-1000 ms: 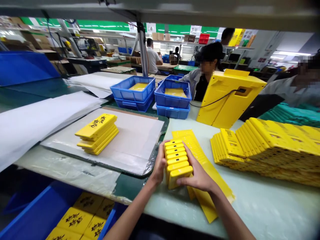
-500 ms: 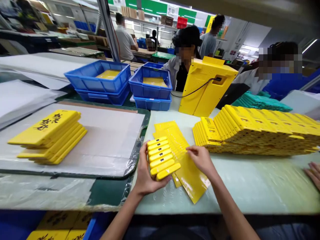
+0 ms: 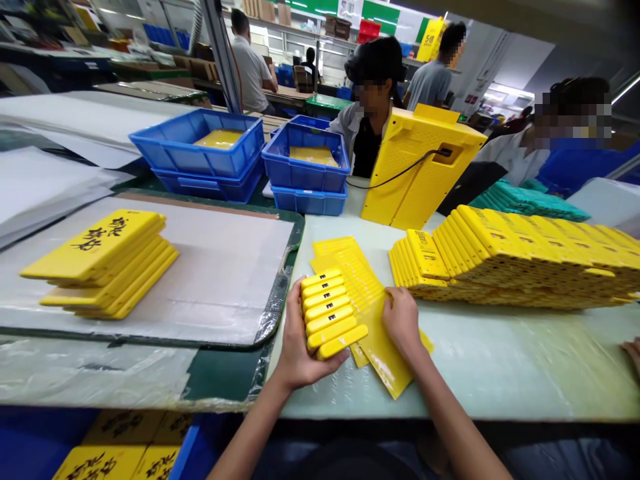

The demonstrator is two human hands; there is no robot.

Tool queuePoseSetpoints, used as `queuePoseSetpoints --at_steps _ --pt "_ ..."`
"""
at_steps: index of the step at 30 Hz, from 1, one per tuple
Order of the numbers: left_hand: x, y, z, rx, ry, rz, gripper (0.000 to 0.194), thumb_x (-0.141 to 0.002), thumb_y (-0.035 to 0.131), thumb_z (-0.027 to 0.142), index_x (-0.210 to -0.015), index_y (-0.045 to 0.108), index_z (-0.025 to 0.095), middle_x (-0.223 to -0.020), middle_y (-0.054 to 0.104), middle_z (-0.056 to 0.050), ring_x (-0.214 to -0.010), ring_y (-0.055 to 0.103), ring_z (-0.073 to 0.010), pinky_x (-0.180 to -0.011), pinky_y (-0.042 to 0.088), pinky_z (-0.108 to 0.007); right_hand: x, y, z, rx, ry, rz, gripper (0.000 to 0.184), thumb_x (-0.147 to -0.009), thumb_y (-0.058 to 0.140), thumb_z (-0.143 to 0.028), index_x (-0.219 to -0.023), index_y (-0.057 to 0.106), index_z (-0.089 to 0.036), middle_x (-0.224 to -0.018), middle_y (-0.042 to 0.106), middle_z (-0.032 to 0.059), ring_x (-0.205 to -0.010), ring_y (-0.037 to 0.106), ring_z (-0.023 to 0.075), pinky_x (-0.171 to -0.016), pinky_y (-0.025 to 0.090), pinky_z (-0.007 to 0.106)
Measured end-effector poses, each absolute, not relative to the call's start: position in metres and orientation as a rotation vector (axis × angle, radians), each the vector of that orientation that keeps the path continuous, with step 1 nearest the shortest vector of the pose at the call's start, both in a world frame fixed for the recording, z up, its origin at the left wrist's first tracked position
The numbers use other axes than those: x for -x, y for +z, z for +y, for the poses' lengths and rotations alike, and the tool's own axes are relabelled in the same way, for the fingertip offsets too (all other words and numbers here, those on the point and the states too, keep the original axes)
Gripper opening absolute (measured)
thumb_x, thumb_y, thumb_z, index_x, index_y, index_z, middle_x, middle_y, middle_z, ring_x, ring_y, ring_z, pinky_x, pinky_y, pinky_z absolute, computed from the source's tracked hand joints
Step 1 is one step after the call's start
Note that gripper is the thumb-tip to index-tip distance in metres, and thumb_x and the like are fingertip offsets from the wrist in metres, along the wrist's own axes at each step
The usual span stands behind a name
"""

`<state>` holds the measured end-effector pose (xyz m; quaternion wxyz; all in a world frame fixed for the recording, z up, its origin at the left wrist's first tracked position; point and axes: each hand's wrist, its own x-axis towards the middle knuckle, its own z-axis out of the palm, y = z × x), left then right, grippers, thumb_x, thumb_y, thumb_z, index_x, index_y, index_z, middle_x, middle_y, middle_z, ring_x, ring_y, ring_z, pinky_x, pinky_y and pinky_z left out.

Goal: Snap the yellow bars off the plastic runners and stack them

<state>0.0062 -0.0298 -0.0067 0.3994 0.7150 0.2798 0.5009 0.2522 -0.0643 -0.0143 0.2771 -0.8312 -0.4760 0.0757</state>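
My left hand [image 3: 295, 350] is wrapped round a stack of several yellow plastic cases [image 3: 330, 310], held tilted with narrow ends facing me. Most of those ends carry a small black-and-white mark; the lowest case sticks out to the right. Beside it, my right hand [image 3: 403, 317] is closed, thumb and fingertips pinched at the edge of a yellow sticker sheet [image 3: 387, 363]. Any small label between the fingertips is hidden. Another yellow sheet with rows of small labels [image 3: 345, 257] lies partly beneath, on the pale green table mat [image 3: 500, 367].
Yellow cases with black lettering [image 3: 107, 250] are piled on a white-covered board [image 3: 220, 267] at left. More yellow cases [image 3: 520, 260] stand in rows at right. Blue bins [image 3: 305, 173] and a large yellow box with a cable [image 3: 425, 167] stand behind. Co-workers sit opposite; someone's hand shows far right.
My right hand has moved slightly right and turned, its fingers more curled at the sheet's edge. My left hand still holds the same stack. The whole view has shifted a little.
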Motion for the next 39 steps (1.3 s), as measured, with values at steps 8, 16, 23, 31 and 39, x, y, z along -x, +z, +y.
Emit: queuePoseSetpoints --at_steps 8,16,23,31,39 --pt "-0.001 -0.010 -0.023 -1.815 1.219 0.727 0.129 -0.069 0.089 0.050 -0.168 0.011 0.024 -0.161 0.038 -0.020 -0.147 0.046 -0.0440 -0.124 0.035 -0.065 -0.255 -0.012 -0.063 2.281 0.231 -1.354 0.037 -0.092 0.049 -0.002 -0.112 0.079 -0.008 -0.109 0.075 0.0139 -0.100 0.069 0.0236 -0.095 0.048 0.028" --pt "-0.003 -0.008 -0.023 -1.845 1.238 0.716 0.129 -0.070 0.089 0.053 -0.169 0.009 0.028 -0.163 0.036 -0.018 -0.148 0.044 -0.0443 -0.125 0.033 -0.065 -0.249 -0.005 -0.041 2.478 0.269 -1.392 0.016 -0.091 0.073 -0.021 -0.081 0.078 -0.009 -0.090 0.074 0.0166 -0.082 0.066 0.0236 -0.072 0.040 0.030" --pt "-0.004 -0.006 -0.026 -1.826 1.233 0.726 0.128 -0.071 0.088 0.054 -0.169 0.008 0.033 -0.163 0.035 -0.016 -0.149 0.042 -0.0443 -0.125 0.032 -0.067 -0.247 -0.005 -0.031 2.534 0.266 -1.436 0.014 -0.088 0.079 -0.021 -0.082 0.077 -0.009 -0.092 0.075 0.0177 -0.084 0.067 0.0241 -0.072 0.036 0.030" --pt "-0.004 -0.006 -0.026 -1.822 1.228 0.736 0.129 -0.070 0.088 0.055 -0.169 0.008 0.036 -0.162 0.035 -0.015 -0.148 0.043 -0.0453 -0.123 0.035 -0.070 -0.246 0.001 -0.034 2.491 0.317 -1.230 0.018 -0.083 0.083 -0.023 -0.098 0.082 -0.013 -0.097 0.079 0.0158 -0.093 0.071 0.0310 -0.074 0.040 0.033" --pt "-0.005 -0.005 -0.026 -1.826 1.250 0.725 0.128 -0.069 0.088 0.058 -0.168 0.009 0.036 -0.160 0.037 -0.015 -0.145 0.045 -0.0446 -0.120 0.037 -0.071 -0.262 0.019 -0.039 2.105 0.706 -0.942 0.014 -0.073 0.078 -0.026 -0.078 0.072 -0.015 -0.081 0.076 0.0101 -0.080 0.073 0.0250 -0.077 0.054 0.034"
